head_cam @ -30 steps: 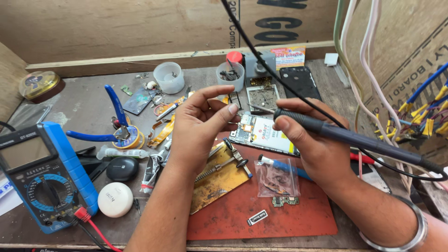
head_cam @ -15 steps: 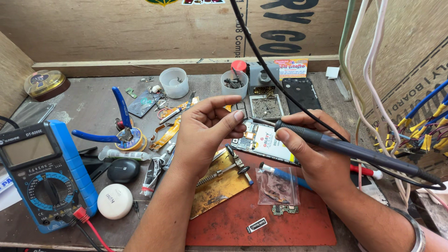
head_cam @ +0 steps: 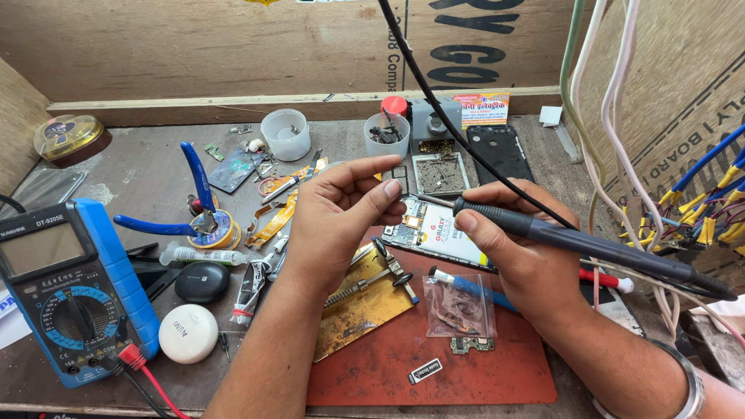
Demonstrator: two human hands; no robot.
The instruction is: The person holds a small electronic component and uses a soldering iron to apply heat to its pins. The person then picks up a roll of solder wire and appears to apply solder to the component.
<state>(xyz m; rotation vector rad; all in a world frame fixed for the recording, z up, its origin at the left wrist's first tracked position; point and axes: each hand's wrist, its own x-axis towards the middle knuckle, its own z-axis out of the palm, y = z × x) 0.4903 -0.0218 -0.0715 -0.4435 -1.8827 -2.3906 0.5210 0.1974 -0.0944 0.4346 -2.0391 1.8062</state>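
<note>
1. Cluttered with repair gear, the grey table [head_cam: 140,174] sits against a plywood back wall, with a red work mat [head_cam: 434,365] at its near edge
2. Nearest on the mat lie a small clear bag of parts [head_cam: 458,314] and a brass-coloured plate [head_cam: 361,299]; a blue multimeter [head_cam: 70,291] stands at the near left
3. The right hand [head_cam: 528,260] is closed in a pen grip round the soldering iron [head_cam: 574,242], thumb and forefinger near the front of the dark handle, its cable trailing up and away
4. I judge the iron light and stiff; the grip is the only safe hold, since the tip, hidden behind the left hand, is likely hot
5. The left hand [head_cam: 337,213] has its fingers curled and pinched together; whether they hold anything I cannot tell
6. Just beyond both hands lies an opened phone [head_cam: 434,233], thin and probably fragile
7. Farther back stand two small plastic cups [head_cam: 285,133]
</note>
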